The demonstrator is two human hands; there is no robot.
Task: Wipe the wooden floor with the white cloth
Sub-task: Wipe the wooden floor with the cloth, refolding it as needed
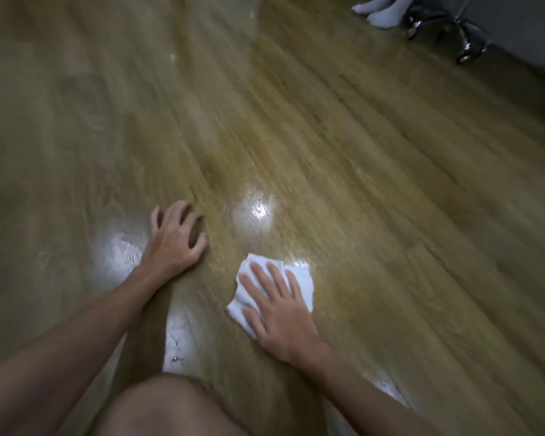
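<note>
Both forearms are bare to the hands (177, 240), no sleeves; a bare knee (158, 404) shows.

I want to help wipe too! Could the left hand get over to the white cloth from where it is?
Probably yes. The left hand rests on the wooden floor beside the white cloth, with only bare floor between them. The right hand lies flat on most of the cloth, though.

Wooden floor (343, 158) carries white cloth (302, 278), chair base (466, 42), socked feet (381, 12).
</note>
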